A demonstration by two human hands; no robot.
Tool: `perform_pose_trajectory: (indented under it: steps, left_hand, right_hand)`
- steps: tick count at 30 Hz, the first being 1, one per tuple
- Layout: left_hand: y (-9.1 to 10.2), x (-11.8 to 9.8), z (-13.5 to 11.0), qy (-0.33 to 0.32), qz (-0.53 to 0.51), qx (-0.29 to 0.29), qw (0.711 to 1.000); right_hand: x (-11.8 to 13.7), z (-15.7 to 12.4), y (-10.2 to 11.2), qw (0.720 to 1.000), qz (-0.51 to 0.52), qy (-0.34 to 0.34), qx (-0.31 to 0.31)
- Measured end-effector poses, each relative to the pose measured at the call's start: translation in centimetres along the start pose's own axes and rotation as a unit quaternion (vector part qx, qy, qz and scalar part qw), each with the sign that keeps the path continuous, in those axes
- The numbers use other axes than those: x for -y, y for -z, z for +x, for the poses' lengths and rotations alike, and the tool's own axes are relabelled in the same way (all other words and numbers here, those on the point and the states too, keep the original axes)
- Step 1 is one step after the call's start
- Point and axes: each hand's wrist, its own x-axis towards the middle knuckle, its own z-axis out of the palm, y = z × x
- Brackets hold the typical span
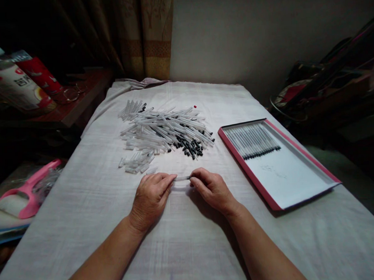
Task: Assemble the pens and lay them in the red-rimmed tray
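Observation:
Between my two hands lies a slim clear pen [182, 178], held level just above the white cloth. My left hand [152, 196] is closed round its left end, the fingers pinching it. At its dark right end, my right hand [212, 188] grips with thumb and forefinger. Beyond the hands spreads a heap of clear pen barrels [161, 126], with small black pen parts [190, 146] gathered at its near right side. A smaller group of short clear caps [138, 162] sits just past my left hand. My fingers hide both ends of the pen.
To the right, a pink-edged shallow box [299, 184] holds a row of pens [252, 140] with black ends. A small red piece [195, 106] lies behind the heap. At left stand a jar [17, 82], glasses [71, 94] and a pink-handled object [29, 190].

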Motion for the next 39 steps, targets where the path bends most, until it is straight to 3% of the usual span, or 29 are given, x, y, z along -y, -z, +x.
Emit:
perform_pose_trajectory:
  steps: [16,20,23,25,26,29,32,34,39]
  left_hand:
    - [0.2,0.2,0.0,-0.003,-0.003,-0.003,1.000]
    - [0.7,-0.5,0.3,0.017,0.011,-0.069,0.997]
    - [0.7,-0.8,0.5,0.067,-0.071,-0.102,0.990]
    - [0.5,-0.7,0.6,0.154,-0.195,-0.092,0.964]
    - [0.4,-0.6,0.7,0.213,-0.265,-0.085,0.937]
    - [0.2,-0.3,1.0,0.374,-0.443,-0.101,0.808]
    - [0.5,-0.3,1.4,0.422,-0.537,-0.143,0.717]
    - [0.8,-0.3,1.6,0.422,-0.568,-0.145,0.692]
    - [1.6,0.6,1.9,0.417,-0.595,-0.160,0.668]
  right_hand:
    - [0.4,0.3,-0.5,0.999,-0.032,0.001,-0.012]
    - [0.3,0.5,-0.8,0.996,0.001,-0.029,-0.083]
    - [0.1,0.6,-0.9,0.984,0.056,-0.051,-0.162]
    - [0.1,0.5,-1.2,0.979,0.092,-0.047,-0.178]
    - [0.3,0.4,-1.3,0.979,0.103,-0.040,-0.173]
    - [0.8,0.1,-2.0,0.986,0.101,-0.010,-0.130]
    - [1.3,0.0,-2.6,0.993,0.078,0.004,-0.093]
    - [1.4,0.1,-2.9,0.994,0.078,-0.001,-0.077]
    - [1.5,0.5,-3.3,0.993,0.111,-0.035,-0.032]
